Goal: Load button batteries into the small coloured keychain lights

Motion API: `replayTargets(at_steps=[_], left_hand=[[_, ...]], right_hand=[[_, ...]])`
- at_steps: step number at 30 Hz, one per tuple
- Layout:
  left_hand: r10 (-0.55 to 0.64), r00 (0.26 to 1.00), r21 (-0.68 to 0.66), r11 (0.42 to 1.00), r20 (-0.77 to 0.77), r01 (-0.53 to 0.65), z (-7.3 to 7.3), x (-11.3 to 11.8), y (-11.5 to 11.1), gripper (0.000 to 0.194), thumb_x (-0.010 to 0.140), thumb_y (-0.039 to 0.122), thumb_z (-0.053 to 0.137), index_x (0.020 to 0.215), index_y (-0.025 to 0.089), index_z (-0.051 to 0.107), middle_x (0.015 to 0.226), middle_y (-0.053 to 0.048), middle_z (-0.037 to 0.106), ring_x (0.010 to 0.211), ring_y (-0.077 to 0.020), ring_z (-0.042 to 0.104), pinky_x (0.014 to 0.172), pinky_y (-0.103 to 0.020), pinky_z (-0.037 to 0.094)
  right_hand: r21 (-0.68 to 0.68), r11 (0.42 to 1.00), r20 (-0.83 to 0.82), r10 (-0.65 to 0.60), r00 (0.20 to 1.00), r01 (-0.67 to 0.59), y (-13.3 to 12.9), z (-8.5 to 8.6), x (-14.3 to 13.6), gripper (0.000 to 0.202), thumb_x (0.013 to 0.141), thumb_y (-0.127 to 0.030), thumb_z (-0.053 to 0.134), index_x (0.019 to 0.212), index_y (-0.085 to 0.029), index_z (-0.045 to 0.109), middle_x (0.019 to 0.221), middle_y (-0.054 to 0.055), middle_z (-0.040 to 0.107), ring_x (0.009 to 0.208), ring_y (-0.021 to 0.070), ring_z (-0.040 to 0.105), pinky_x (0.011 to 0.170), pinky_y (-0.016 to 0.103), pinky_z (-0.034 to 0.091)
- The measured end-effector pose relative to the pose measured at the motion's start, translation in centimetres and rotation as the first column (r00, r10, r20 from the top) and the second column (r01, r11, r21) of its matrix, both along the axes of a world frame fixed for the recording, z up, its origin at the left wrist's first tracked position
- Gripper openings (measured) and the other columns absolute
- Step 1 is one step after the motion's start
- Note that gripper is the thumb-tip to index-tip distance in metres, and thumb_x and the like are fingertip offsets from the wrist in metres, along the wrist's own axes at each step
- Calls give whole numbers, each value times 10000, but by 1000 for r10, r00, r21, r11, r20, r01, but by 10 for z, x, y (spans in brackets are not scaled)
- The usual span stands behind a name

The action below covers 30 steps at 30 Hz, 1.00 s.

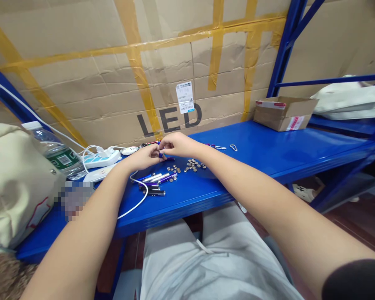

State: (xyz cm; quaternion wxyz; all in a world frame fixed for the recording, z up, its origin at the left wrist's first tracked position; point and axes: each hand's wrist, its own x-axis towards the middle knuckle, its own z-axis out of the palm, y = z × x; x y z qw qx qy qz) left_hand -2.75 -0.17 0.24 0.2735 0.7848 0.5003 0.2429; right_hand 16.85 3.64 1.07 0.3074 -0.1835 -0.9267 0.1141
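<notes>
My left hand (144, 158) is closed around a small blue metal tube (161, 155), mostly hidden by the fingers. From above, my right hand (180, 145) meets it with bent, pinched fingertips; whatever they grip is too small to make out. Just below the hands lie several pen-sized metal tubes in purple (168, 178), silver (153, 177) and black (154, 193). Coin-like button cells (193, 165) are scattered to the right of them, with a smaller group (174, 168) beside the tubes. Behind my right wrist, a silver carabiner clip (233, 147) rests on the blue shelf (206, 187).
A white power strip (102, 159) with plugs and a white cable (145, 196) lie at the left. Beside them stand a plastic bottle (54, 150) and a beige bag (15, 179). A small open carton (283, 113) sits at right, before a large taped cardboard box (96, 91).
</notes>
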Motion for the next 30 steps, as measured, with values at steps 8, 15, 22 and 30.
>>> replayTargets(at_steps=[8, 15, 22, 30], left_hand=[[-35, 999, 38, 999, 39, 34, 2, 4, -2, 442, 680, 401, 698, 1037, 182, 556, 1051, -74, 709, 1037, -271, 650, 922, -427, 490], [41, 999, 95, 995, -12, -40, -2, -5, 3, 302, 686, 389, 681, 861, 201, 521, 1054, -73, 711, 1032, -255, 647, 906, -424, 495], [57, 984, 164, 986, -169, -29, -3, -7, 6, 239, 703, 360, 622, 875, 207, 560, 1032, -59, 712, 958, -249, 656, 855, -406, 507], [37, 974, 180, 984, -222, 4, -6, -10, 9, 221, 713, 350, 588, 889, 217, 572, 1008, -47, 708, 957, -245, 656, 857, -394, 512]], right_hand=[[9, 1000, -30, 23, 999, -22, 2, 0, 2, 218, 812, -184, 591, 993, -126, 698, 814, 40, 676, 725, 125, 553, 685, 257, 379], [-100, 989, 179, -85, 980, 105, 6, 5, 15, 224, 749, -276, 654, 926, -143, 686, 852, 55, 679, 735, 147, 570, 634, 254, 387], [-191, 976, 504, 5, 864, 106, 11, -2, 17, 230, 740, -259, 663, 957, -209, 722, 940, 21, 715, 780, 155, 621, 656, 256, 435], [-210, 975, 539, 52, 841, 74, 7, -3, 13, 265, 745, -195, 628, 991, -192, 727, 999, 24, 717, 829, 154, 621, 687, 244, 445]])
